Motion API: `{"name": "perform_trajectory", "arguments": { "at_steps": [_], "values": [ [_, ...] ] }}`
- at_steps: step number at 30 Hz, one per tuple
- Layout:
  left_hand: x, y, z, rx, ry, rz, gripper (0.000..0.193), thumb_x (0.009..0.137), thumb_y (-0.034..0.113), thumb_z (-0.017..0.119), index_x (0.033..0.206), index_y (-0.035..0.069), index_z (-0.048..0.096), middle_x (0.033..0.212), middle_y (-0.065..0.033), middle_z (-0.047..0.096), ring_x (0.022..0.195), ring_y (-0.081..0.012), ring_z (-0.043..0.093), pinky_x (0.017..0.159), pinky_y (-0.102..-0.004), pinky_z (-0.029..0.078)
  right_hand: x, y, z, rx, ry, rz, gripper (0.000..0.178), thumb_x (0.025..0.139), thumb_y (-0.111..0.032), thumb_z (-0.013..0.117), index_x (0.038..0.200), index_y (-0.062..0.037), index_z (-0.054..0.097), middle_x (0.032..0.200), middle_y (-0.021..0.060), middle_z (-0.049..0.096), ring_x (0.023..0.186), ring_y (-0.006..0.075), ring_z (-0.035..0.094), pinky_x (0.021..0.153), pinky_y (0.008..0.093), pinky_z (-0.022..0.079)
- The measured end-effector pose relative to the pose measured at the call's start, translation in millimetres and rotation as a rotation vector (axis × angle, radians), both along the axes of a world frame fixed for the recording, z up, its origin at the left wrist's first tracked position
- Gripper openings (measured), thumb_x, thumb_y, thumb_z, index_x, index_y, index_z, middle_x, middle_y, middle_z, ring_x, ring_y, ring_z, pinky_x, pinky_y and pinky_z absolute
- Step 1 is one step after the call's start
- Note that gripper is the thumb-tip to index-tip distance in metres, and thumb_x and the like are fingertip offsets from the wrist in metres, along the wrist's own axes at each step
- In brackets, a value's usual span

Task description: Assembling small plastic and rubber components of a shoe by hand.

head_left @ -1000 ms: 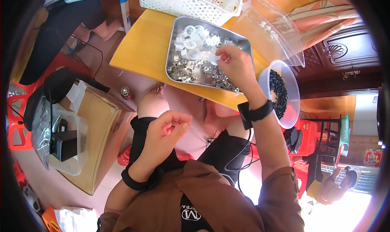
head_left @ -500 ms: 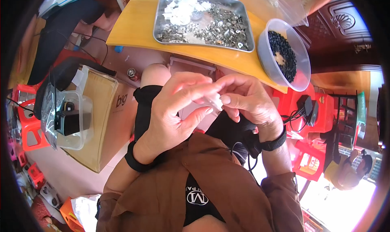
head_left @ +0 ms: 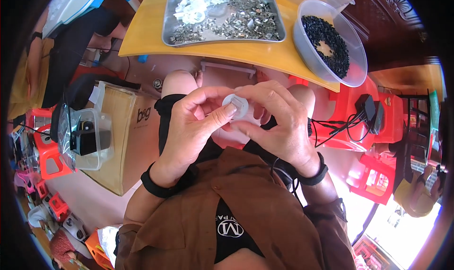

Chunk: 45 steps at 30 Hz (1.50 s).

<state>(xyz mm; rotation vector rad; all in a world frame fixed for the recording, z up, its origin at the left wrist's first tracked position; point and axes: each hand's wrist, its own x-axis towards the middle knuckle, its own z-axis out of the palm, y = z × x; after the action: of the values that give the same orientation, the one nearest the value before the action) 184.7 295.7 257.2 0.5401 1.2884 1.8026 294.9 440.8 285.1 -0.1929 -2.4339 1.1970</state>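
Above my lap, my left hand pinches a small round white translucent plastic piece between thumb and fingers. Its flat face is turned up, and the thumb lies across it. My right hand is right beside it, thumb and index finger spread apart. The right index fingertip reaches the upper rim of the piece; whether it presses on it I cannot tell. On the yellow table ahead, a metal tray bears white plastic rings and many small metal parts.
At the table's right corner stands a clear tub of small black pieces. A cardboard box with a clear plastic container is at my left. Red stools with black cables are to the right. Other people sit at both sides.
The white piece has turned from edge-on to showing its flat round face. My right thumb has come away from it, and the right hand has opened. The view has shifted slightly.
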Motion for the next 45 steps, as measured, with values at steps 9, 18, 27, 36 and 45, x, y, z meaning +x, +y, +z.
{"name": "perform_trajectory", "arguments": {
  "at_steps": [9, 18, 27, 36, 45],
  "values": [
    [3.9, -1.0, 4.7, 0.017, -0.113, -0.099, 0.024, 0.094, 0.014, 0.057, 0.112, -0.001, 0.058, 0.100, -0.0090, 0.063, 0.081, -0.0151, 0.064, 0.071, -0.0270, 0.055, 11.6, 20.0, 2.6, -0.071, -0.041, 0.115, 0.046, 0.066, -0.005, 0.076, 0.110, -0.0138, 0.066, 0.095, 0.0053, 0.059, 0.075, 0.0195, 0.061, 0.062, 0.0294, 0.053],
    [2.4, -2.5, 2.7, -0.008, -0.088, -0.121, 0.022, 0.091, 0.007, 0.060, 0.110, -0.002, 0.055, 0.100, -0.0109, 0.063, 0.079, -0.0158, 0.064, 0.072, -0.0275, 0.056, 6.4, 15.5, -1.3, -0.046, 0.052, 0.093, 0.048, 0.061, -0.001, 0.077, 0.106, -0.0149, 0.068, 0.099, 0.0041, 0.056, 0.084, 0.0205, 0.061, 0.068, 0.0311, 0.053],
    [-6.4, -4.6, 4.2, 0.101, -0.125, -0.168, 0.031, 0.091, 0.007, 0.060, 0.119, -0.004, 0.052, 0.109, -0.0136, 0.060, 0.096, -0.0176, 0.062, 0.077, -0.0291, 0.055, -7.4, 19.8, -9.2, -0.030, 0.150, 0.114, 0.042, 0.059, -0.012, 0.084, 0.099, -0.0107, 0.069, 0.091, 0.0058, 0.059, 0.083, 0.0228, 0.061, 0.068, 0.0323, 0.052],
    [-23.6, -16.1, -16.0, 0.075, -0.156, -0.025, 0.032, 0.090, 0.019, 0.063, 0.115, 0.001, 0.054, 0.107, -0.0125, 0.063, 0.097, -0.0233, 0.064, 0.077, -0.0335, 0.054, -50.3, 42.3, -0.3, 0.093, 0.101, 0.146, 0.038, 0.071, -0.024, 0.081, 0.100, -0.0031, 0.068, 0.086, 0.0036, 0.061, 0.068, 0.0099, 0.056, 0.056, 0.0247, 0.048],
    [-55.4, -29.4, -26.1, 0.084, -0.111, 0.107, 0.031, 0.089, 0.016, 0.063, 0.116, 0.001, 0.055, 0.105, -0.0106, 0.064, 0.092, -0.0197, 0.063, 0.070, -0.0302, 0.054, -140.3, 118.9, -26.7, 0.793, -0.109, -0.074, 0.010, 0.077, -0.010, 0.063, 0.086, -0.0101, 0.068, 0.081, 0.0086, 0.062, 0.079, 0.0277, 0.063, 0.067, 0.0405, 0.050]
  ]
}}
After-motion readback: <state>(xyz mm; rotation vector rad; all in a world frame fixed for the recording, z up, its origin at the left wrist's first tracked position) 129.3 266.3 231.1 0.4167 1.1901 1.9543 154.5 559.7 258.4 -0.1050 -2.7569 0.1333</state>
